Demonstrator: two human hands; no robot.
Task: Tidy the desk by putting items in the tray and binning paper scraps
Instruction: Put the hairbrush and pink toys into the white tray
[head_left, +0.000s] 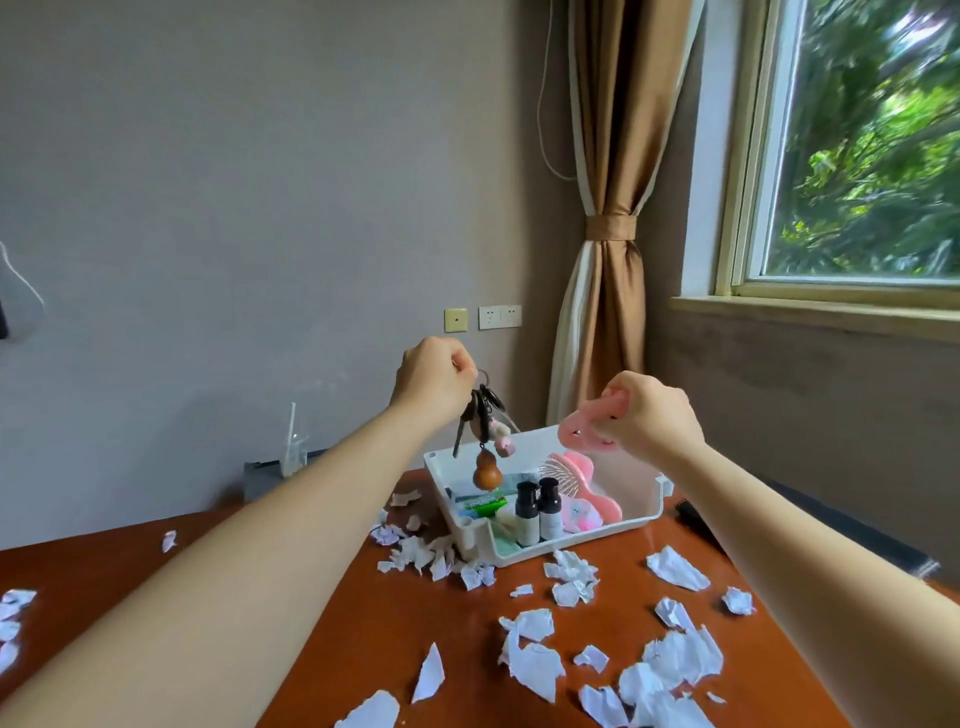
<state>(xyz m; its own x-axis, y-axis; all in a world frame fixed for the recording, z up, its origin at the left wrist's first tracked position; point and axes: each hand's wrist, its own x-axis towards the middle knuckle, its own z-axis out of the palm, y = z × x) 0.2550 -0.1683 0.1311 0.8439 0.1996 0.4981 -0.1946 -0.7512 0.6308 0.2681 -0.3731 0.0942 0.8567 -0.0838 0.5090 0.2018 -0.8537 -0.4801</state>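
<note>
Over the tray (636, 493), the left grip (434, 376) pinches the key bunch (480, 413) by its ring, likely the surest hold on this loose, dangling load, while the right grip (647, 415) clasps a pink, seemingly pliant loop (574, 432).

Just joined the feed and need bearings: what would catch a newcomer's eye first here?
Both hands hover above the white tray: the left hand pinches a bunch of keys with a gourd charm, the right hand grips a pink plastic piece. Torn paper scraps litter the brown desk.
</note>
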